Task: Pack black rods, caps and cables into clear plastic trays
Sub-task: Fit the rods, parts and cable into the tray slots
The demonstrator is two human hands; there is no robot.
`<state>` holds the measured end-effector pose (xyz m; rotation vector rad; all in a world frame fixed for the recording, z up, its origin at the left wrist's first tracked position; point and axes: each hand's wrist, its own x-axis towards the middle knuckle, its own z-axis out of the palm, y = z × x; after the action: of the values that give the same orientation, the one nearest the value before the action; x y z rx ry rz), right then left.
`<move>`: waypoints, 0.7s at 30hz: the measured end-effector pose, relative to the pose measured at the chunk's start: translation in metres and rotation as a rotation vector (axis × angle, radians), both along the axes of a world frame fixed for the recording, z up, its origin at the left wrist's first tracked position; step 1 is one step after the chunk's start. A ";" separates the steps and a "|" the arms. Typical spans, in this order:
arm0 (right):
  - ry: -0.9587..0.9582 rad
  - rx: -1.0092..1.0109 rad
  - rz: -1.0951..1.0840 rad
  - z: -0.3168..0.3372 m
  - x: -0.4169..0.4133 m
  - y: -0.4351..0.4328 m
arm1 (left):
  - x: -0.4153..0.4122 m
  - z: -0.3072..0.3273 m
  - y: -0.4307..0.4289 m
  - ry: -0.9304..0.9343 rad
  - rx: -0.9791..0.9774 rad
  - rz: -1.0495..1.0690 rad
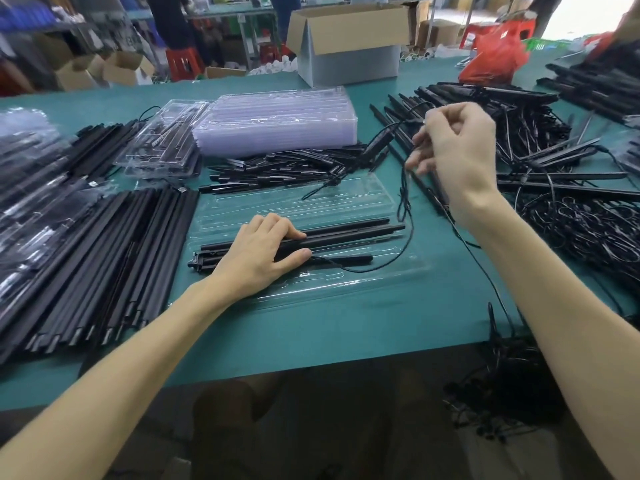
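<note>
Logging risk: rods in tray near desk front edge, left grip clamped over them. Cable pinched in my raised right grip; its slack loops over the tray, so a snag could tug rods loose.

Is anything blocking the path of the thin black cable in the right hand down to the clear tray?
Nothing visible does. The right hand pinches the thin black cable above the green table, and it trails into the clear plastic tray. The left hand holds the tray's black rods.
</note>
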<state>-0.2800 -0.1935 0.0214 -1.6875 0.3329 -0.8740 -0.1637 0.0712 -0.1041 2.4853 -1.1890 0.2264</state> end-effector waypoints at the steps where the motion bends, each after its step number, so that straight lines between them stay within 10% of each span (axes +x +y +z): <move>1: -0.025 0.030 0.030 -0.001 -0.002 0.002 | 0.000 0.000 0.000 -0.001 0.000 0.001; 12: -0.183 0.035 0.029 -0.024 -0.021 0.001 | -0.001 0.001 -0.002 0.009 -0.028 0.020; 21: 0.113 -0.201 0.209 -0.068 -0.038 0.024 | -0.005 0.006 -0.014 0.056 -0.027 0.124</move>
<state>-0.3176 -0.1695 -0.0464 -1.9238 0.1439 -0.6766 -0.1688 0.0570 -0.0985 2.5276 -1.0042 0.2029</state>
